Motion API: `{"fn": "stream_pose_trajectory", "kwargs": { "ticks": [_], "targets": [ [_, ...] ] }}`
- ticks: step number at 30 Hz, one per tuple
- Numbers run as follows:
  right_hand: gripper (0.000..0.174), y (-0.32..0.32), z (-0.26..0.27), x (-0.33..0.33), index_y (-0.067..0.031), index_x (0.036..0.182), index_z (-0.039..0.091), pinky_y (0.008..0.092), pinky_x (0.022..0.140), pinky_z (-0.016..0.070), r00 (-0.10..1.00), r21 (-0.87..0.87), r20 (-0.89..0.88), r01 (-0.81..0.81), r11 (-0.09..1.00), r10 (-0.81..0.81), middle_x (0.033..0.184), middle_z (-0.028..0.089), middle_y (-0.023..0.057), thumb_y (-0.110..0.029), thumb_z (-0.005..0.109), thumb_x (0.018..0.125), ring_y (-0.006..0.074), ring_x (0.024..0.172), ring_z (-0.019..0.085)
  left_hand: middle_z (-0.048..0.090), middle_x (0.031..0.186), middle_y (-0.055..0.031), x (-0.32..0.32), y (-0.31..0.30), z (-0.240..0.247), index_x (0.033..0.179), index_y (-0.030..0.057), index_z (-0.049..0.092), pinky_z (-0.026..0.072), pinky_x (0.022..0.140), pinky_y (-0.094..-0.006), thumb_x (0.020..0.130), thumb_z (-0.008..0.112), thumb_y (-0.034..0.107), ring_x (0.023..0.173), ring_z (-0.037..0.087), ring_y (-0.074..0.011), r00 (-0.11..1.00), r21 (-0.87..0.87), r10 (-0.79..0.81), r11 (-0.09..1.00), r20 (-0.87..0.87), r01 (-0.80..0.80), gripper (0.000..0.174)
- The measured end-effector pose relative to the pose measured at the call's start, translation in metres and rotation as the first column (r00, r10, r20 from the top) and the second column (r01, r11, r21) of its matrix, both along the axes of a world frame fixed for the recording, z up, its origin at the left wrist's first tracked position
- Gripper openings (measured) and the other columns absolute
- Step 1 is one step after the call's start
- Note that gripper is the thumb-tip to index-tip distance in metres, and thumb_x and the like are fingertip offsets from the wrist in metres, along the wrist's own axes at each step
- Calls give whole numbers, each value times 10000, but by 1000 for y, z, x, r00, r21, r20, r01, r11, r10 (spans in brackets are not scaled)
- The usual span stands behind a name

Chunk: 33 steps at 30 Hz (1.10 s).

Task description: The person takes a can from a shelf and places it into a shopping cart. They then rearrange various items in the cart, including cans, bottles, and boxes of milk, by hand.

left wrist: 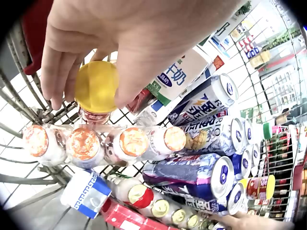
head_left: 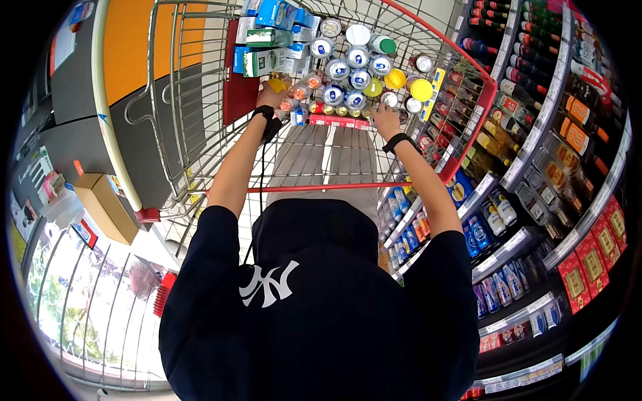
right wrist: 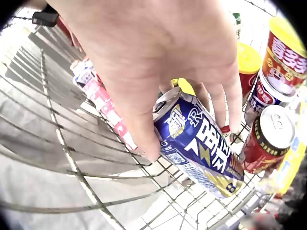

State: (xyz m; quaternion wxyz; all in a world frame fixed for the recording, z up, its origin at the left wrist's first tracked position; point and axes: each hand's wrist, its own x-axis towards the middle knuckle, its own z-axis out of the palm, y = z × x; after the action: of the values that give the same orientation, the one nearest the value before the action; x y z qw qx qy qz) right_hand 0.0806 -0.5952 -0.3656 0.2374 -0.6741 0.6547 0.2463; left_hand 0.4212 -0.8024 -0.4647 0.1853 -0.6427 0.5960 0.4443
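My left hand [head_left: 269, 97] [left wrist: 124, 43] is at the cart's left side, its thumb and fingers round the yellow lid [head_left: 277, 85] [left wrist: 97, 87] of a jar. Beside that jar lies a row of bottles with orange caps [left wrist: 84, 143]. At the right, my right hand [head_left: 386, 121] [right wrist: 158, 52] holds a tilted blue can [right wrist: 199, 141] between thumb and fingers; the fingertips behind the can are partly hidden. A red can [right wrist: 269, 139] stands close to it. Several upright cans [head_left: 359, 79] [left wrist: 206, 175] fill the space between the hands.
The wire cart [head_left: 314, 188] surrounds the goods. Milk cartons [head_left: 269, 38] are stacked at its far left, and yellow-lidded tubs [head_left: 421, 89] stand at the right. Shelves of bottles and cans [head_left: 528, 144] line the right side; a cardboard box [head_left: 105, 208] is at the left.
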Motion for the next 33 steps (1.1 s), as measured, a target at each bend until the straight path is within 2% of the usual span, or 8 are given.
{"fn": "stream_pose_trajectory", "kwargs": {
  "ticks": [1,3,8,11,17,18,29,33],
  "targets": [
    [387,0,-1,1,-208,1197,542,451,644,538,1000,5,4,-1,1000,1,1152,548,132,-129,587,821,320,971,616,554,1234,-259,-7,1,20,1427,-37,123,472,910,-407,730,663,450,1121,564,-372,1000,5,1,1000,4,-1,1008],
    [393,-5,2,5,-210,1199,543,450,590,540,996,72,-74,-48,996,53,1153,549,133,-130,592,818,351,913,627,560,1260,-209,-26,1,66,1294,-20,451,439,940,-368,781,625,467,1154,547,-334,993,-19,114,993,15,-114,728],
    [429,2,-6,8,-193,1228,509,421,629,552,992,35,-121,-34,999,38,1099,575,182,-125,609,817,355,908,638,521,1267,-273,-37,-2,70,1346,-135,224,433,970,-350,665,714,563,1170,538,-328,982,43,150,987,118,-156,1091],
    [620,-3,4,1,-152,1277,453,387,661,556,995,142,-86,54,988,-42,1096,579,184,-146,728,722,336,906,651,463,1323,-300,-35,0,65,1441,-78,60,425,986,-432,685,676,615,1212,496,-385,988,-40,107,994,113,-103,1196],
    [819,8,24,-29,-80,1201,414,363,701,560,986,139,-21,166,976,-165,1023,592,207,-195,877,536,323,856,665,441,1336,-311,-35,1,57,1449,-64,70,415,998,-451,668,709,617,1212,491,-399,980,-51,153,988,126,-148,1217],
    [701,9,26,-32,-67,1189,409,340,660,562,987,184,-43,160,970,-155,1013,607,197,-176,815,629,293,900,657,452,1325,-309,-33,2,53,1447,-64,78,417,995,-452,673,707,612,1202,501,-398,982,-62,137,990,130,-130,1205],
    [742,21,37,-42,-51,1085,423,350,673,557,915,218,-119,404,888,-387,896,680,141,-370,852,570,249,830,688,527,1263,-264,-26,0,40,1385,-58,283,437,970,-421,688,671,622,1178,531,-352,987,-86,150,986,54,-145,1048],
    [767,23,39,-45,-30,1096,426,344,661,556,904,224,-174,422,879,-390,890,690,120,-421,847,588,231,824,694,552,1242,-244,-51,-4,96,1322,-41,390,452,952,-406,703,666,611,1151,553,-347,980,-107,147,985,134,-133,940]
  ]
}}
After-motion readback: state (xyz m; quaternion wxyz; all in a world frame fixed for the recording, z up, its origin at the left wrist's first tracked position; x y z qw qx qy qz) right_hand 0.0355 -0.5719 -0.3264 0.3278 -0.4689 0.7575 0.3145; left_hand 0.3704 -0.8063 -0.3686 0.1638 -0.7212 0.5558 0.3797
